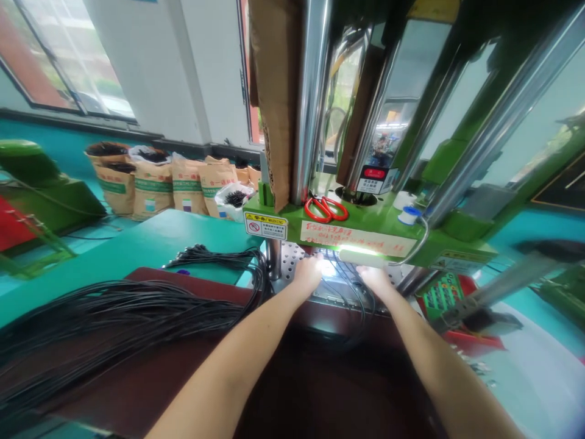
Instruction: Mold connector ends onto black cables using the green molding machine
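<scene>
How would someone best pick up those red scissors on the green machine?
Probably by the handle loops of the red scissors, coming from the front, the wearer's side. The loops face that way at the front edge of the green ledge, while steel columns stand behind. The blades are hard to make out.
</scene>
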Demonstrator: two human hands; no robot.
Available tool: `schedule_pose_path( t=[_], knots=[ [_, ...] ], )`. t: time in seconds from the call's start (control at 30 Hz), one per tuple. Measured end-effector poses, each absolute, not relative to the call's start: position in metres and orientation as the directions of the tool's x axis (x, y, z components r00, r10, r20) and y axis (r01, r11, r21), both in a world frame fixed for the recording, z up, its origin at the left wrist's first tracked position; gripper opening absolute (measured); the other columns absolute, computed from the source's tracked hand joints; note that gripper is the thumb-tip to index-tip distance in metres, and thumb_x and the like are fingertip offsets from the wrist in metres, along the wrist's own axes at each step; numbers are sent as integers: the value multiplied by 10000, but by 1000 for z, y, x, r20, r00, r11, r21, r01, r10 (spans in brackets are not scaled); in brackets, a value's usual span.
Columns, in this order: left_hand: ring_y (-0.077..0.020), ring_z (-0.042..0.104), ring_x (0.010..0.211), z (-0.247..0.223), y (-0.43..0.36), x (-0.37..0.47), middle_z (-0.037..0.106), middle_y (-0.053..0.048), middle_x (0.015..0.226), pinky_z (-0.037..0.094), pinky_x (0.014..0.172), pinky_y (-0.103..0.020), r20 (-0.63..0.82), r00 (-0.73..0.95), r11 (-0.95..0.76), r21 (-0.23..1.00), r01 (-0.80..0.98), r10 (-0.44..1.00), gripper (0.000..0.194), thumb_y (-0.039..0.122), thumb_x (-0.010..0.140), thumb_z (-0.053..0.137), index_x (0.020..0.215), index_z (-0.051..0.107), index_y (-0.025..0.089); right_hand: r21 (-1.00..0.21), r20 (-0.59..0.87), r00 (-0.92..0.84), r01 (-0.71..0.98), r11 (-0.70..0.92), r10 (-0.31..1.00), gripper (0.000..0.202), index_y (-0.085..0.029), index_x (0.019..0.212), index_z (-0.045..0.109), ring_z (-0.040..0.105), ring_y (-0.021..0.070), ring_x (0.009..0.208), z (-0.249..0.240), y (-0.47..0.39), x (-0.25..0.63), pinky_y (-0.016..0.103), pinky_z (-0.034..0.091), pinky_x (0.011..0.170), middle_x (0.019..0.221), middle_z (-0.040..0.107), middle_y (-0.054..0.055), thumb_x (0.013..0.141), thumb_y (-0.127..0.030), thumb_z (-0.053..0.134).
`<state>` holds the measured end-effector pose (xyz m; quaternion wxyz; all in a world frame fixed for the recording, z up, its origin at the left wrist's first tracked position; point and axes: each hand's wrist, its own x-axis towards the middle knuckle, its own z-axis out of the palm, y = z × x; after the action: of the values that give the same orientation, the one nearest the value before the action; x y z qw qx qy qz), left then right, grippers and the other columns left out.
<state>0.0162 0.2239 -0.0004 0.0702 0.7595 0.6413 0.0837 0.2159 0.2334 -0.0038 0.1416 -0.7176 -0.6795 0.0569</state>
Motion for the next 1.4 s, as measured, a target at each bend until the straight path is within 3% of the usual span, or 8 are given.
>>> schedule_pose_path(
  t=[0.3, 0.43, 0.7, 0.9, 1.03, 1.1, 1.23, 1.4],
  knots=[
    [-219, 556, 966, 12, 220, 36, 613, -96, 980, 451, 753, -318, 172, 137, -181, 273, 945, 976, 372, 398, 832, 367, 1096, 500, 172, -95, 143, -147, 982, 162, 979, 283, -154, 999, 628, 556, 245, 969, 20, 225, 204, 351, 390, 865, 999, 650, 103, 779, -259, 485],
    [-216, 573, 901, 8, 220, 42, 630, -110, 846, 461, 720, -295, 181, 148, -196, 285, 938, 972, 300, 290, 786, 449, 1002, 554, 110, -1, 137, -231, 973, 233, 963, 312, -119, 1032, 607, 557, 235, 956, 21, 224, 193, 340, 370, 883, 1016, 638, 124, 772, -145, 436],
    [-203, 543, 913, -3, 225, 40, 629, -112, 818, 422, 803, -292, 271, 195, -270, 277, 922, 943, 230, 124, 758, 434, 932, 579, 81, 118, 168, -229, 970, 211, 959, 331, -57, 974, 605, 564, 254, 934, 20, 224, 165, 350, 369, 878, 1000, 622, 195, 756, -46, 355],
    [-213, 520, 915, 3, 223, 44, 615, -100, 886, 385, 830, -342, 308, 153, -246, 290, 925, 939, 227, 150, 775, 420, 923, 590, 119, 116, 203, -193, 978, 172, 960, 349, -59, 1015, 591, 560, 248, 965, 16, 223, 168, 340, 392, 855, 1027, 618, 187, 800, -70, 317],
    [-240, 472, 986, 10, 217, 56, 582, -104, 1016, 353, 851, -372, 354, 120, -237, 305, 922, 927, 302, 312, 818, 399, 1004, 568, 144, 119, 221, -229, 971, 207, 948, 355, -91, 1022, 598, 510, 222, 1061, 19, 218, 177, 325, 353, 915, 1095, 600, 152, 836, -100, 295],
    [-248, 461, 1000, 9, 215, 62, 602, -98, 970, 340, 857, -375, 351, 135, -251, 311, 916, 926, 321, 353, 806, 420, 1002, 571, 148, 125, 215, -247, 966, 224, 945, 344, -118, 1024, 603, 506, 209, 1070, 21, 214, 180, 313, 352, 919, 1120, 594, 126, 837, -115, 313],
    [-243, 491, 948, 0, 218, 64, 638, -95, 798, 326, 851, -381, 306, 169, -268, 317, 910, 937, 239, 230, 796, 417, 913, 605, 138, 144, 188, -269, 959, 244, 945, 334, -154, 1106, 564, 527, 221, 1041, 21, 207, 181, 320, 388, 875, 1137, 589, 107, 839, -215, 374],
    [-248, 486, 940, -4, 223, 57, 646, -100, 820, 338, 820, -372, 311, 209, -302, 290, 908, 927, 242, 185, 798, 390, 866, 618, 143, 173, 148, -288, 949, 262, 946, 311, -143, 1064, 570, 594, 223, 877, 18, 209, 171, 309, 428, 767, 995, 637, 131, 841, -209, 364]
  ],
)
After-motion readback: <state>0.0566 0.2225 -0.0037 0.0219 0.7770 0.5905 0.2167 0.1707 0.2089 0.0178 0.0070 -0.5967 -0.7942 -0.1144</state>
